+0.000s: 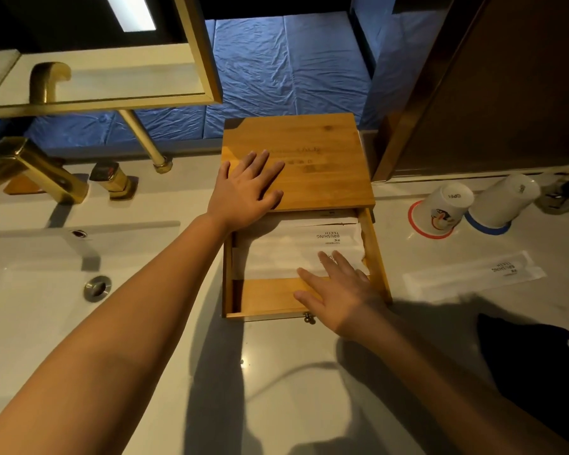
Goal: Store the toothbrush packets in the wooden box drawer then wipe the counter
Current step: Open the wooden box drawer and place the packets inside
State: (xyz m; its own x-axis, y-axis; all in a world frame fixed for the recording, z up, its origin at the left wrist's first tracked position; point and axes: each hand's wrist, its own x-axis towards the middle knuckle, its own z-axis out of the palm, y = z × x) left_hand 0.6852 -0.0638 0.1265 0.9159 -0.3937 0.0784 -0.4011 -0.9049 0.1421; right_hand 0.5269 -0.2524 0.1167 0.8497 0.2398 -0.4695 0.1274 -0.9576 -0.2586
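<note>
1. The box [312,159] stands on the counter [276,372] against the back wall, right of the sink [30,307]. Its drawer [266,297] is pulled out toward the person.
2. The left hand [243,192] lies flat on the box lid, fingers straight and spread, gripping nothing; I judge it is steadying the box.
3. The right hand [339,290] reaches into the drawer with straight fingers, their tips resting on the white packets [289,254] there. It holds nothing.
4. Stored so far: several packets lie stacked in the back part of the drawer, one showing "BRUSHING TEETH" print. How many are there cannot be told.
5. Left to store: one more packet [473,274] lies flat on the counter right of the drawer, well apart from both hands.
6. Beyond that packet, two upturned cups [447,208] stand near the wall.
7. A dark cloth [532,356] lies at the right edge of the counter, untouched; it looks meant for wiping.
8. Judged progress: storing is mostly done but not finished. The last packet must go in, the drawer must be pushed shut, and the wipe has not begun.
</note>
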